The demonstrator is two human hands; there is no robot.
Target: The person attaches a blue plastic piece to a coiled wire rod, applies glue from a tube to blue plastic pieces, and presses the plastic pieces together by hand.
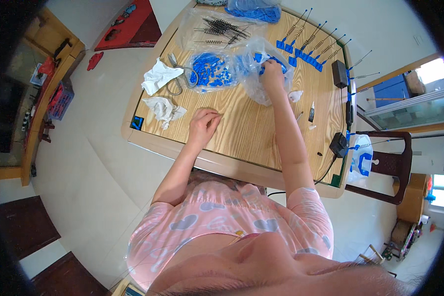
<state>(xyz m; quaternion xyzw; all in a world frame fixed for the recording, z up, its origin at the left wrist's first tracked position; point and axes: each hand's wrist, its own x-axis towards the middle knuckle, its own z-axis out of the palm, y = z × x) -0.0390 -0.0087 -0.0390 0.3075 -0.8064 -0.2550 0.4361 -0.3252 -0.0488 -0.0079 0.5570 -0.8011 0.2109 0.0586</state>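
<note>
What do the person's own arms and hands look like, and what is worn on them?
Short pale pink sleeves with grey and white shapes; both forearms are bare below them. The left hand and right hand show no gloves; no watch is visible.

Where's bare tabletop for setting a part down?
Largest: wood between left hand and right forearm, nearer than the blue-piece bag. Smaller: between small tube and corded black box. Crowded: far side, with springs and clear bag.
</note>
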